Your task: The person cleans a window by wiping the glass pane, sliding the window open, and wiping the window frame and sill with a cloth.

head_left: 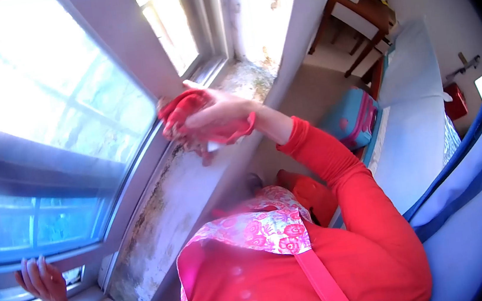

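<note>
At the lower left, my left hand (43,284) has its fingers on the edge of the window sash (103,249), which is swung inward. My right hand (222,114) is closed around a crumpled red cloth (186,110), next to the sash's side rail and above the sill. A loose end of the cloth hangs below the hand. The sash's glass (64,111) is bright, with grid bars showing through it. Under both hands, the window sill (170,203) is whitish, with dark stains and worn paint along the frame.
A wooden desk (365,14) stands at the far right. Nearer are a light blue and pink suitcase (353,117) and a bed (409,137). Below my right arm is a red object (314,195). I wear a floral apron (274,230).
</note>
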The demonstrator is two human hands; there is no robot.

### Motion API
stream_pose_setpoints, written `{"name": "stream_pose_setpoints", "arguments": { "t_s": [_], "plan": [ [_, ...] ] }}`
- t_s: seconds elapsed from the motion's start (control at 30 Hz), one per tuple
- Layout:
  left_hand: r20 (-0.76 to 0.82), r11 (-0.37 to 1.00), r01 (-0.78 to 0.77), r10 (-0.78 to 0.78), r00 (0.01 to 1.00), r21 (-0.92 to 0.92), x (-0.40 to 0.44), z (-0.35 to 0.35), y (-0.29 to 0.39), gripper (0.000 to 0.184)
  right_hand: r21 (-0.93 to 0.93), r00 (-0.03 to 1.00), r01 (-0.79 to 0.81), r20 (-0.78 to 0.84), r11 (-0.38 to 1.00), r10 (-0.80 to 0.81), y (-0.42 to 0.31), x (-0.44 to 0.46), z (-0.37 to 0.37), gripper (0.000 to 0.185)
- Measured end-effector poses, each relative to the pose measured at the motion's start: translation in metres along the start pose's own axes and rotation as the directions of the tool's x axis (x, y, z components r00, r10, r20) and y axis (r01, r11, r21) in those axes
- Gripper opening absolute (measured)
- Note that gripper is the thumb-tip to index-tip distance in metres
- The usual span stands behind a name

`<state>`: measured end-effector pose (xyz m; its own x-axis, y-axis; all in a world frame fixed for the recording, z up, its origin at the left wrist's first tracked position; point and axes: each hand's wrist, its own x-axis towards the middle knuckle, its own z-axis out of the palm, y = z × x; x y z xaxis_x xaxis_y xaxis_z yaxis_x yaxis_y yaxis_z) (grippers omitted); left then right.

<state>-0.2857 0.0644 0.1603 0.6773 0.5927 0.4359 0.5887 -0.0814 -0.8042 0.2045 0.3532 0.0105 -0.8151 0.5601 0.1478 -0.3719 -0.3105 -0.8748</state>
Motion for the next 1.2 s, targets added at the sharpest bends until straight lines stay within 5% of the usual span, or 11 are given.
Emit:
{"name": "stream_pose_setpoints", "arguments": {
  "t_s": [0.13, 0.2, 0.27, 0.37, 0.47, 0.67, 0.73, 0.87, 1.03, 1.1, 1.2],
  "plan": [
    [0.013, 0.997, 0.06, -0.061, 0.998, 0.049, -0.029, -0.012, -0.009, 0.017, 0.055, 0.997, -0.076, -0.009, 0.996, 0.077, 0.011, 0.002, 0.03, 0.059],
    [0.071, 0.994, 0.086, -0.091, 0.993, 0.07, -0.038, -0.026, -0.011, 0.018, 0.001, 0.991, -0.092, 0.094, 0.996, 0.091, 0.021, 0.011, 0.034, 0.08],
    [0.089, 0.993, 0.092, -0.098, 0.991, 0.071, -0.043, -0.031, -0.011, 0.018, -0.011, 0.957, -0.202, -0.214, 0.979, 0.195, 0.021, 0.0, 0.05, 0.122],
    [0.07, 0.992, 0.105, -0.11, 0.991, 0.072, -0.047, -0.029, -0.01, 0.018, -0.016, 0.954, -0.186, -0.243, 0.983, 0.176, 0.018, -0.004, 0.053, 0.125],
    [0.01, 0.992, 0.103, -0.104, 0.995, 0.069, -0.037, -0.025, -0.009, 0.014, -0.057, 0.962, -0.105, -0.257, 0.993, 0.087, 0.025, -0.004, 0.045, 0.115],
    [0.067, 0.971, 0.208, -0.217, 0.974, 0.116, 0.005, -0.044, 0.026, 0.017, 0.426, 1.0, 0.001, -0.024, 0.905, 0.01, 0.041, -0.024, 0.017, 0.076],
    [0.016, 0.955, 0.276, -0.28, 0.96, 0.108, 0.026, -0.05, 0.055, 0.017, 0.596, 0.998, 0.024, 0.028, 0.803, -0.051, -0.002, -0.07, 0.023, 0.045],
    [-0.102, 0.909, 0.418, -0.415, 0.904, 0.01, 0.075, -0.04, 0.138, 0.01, 0.313, 0.89, 0.324, -0.421, 0.893, -0.175, -0.023, -0.166, -0.006, 0.044],
    [0.047, 0.936, 0.256, -0.252, 0.967, -0.243, 0.134, -0.009, 0.18, 0.014, -0.031, 0.696, 0.484, -0.592, 0.875, -0.406, -0.026, -0.251, -0.069, 0.051],
    [0.071, 0.939, 0.173, -0.159, 0.985, -0.296, 0.151, 0.001, 0.185, 0.017, 0.236, 0.737, 0.597, -0.54, 0.767, -0.407, -0.036, -0.274, -0.098, 0.052],
    [0.052, 0.91, 0.142, -0.133, 0.99, -0.388, 0.159, 0.016, 0.192, 0.019, 0.145, 0.64, 0.631, -0.652, 0.762, -0.407, -0.021, -0.315, -0.114, 0.052]
  ]
}}
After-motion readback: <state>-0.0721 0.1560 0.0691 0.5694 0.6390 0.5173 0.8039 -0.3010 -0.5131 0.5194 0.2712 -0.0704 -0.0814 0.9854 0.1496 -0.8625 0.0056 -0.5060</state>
